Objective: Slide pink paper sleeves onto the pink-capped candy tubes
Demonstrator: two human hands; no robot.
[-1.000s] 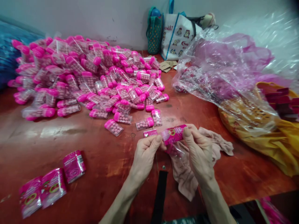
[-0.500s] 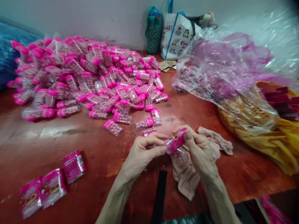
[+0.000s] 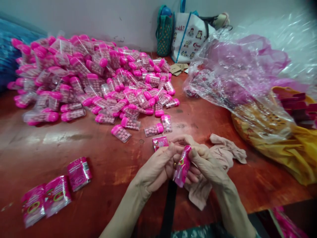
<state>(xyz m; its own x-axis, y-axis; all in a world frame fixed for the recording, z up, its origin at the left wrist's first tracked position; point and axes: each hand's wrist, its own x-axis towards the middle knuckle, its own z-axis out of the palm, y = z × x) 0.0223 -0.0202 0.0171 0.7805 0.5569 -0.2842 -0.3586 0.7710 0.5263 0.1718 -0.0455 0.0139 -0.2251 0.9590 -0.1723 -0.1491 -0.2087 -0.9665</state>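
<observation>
Both hands meet low at the centre of the head view. A pink printed wrapper (image 3: 182, 167) with a clear lower end hangs tilted between them. My right hand (image 3: 208, 162) pinches its upper edge between thumb and fingers. My left hand (image 3: 157, 168) is closed against its left side, fingers partly hidden behind it. Just beyond the left fingertips lies another pink packet (image 3: 159, 142). A crumpled beige cloth (image 3: 224, 153) is beside and beneath my right hand. Several pink-capped containers of small balls (image 3: 91, 82) are heaped behind, a few lying loose near the hands.
Three flat pink wrappers (image 3: 58, 195) lie at the left on the red table (image 3: 104, 168). At the right are clear and pink plastic bags (image 3: 237, 72) and a yellow basket (image 3: 257, 129). A white bag (image 3: 189, 38) and a green bottle holder (image 3: 164, 36) stand by the wall.
The wrapper has turned more upright and moved slightly down and left. My left hand has shifted in closer to my right hand, and more of the packet beyond it shows.
</observation>
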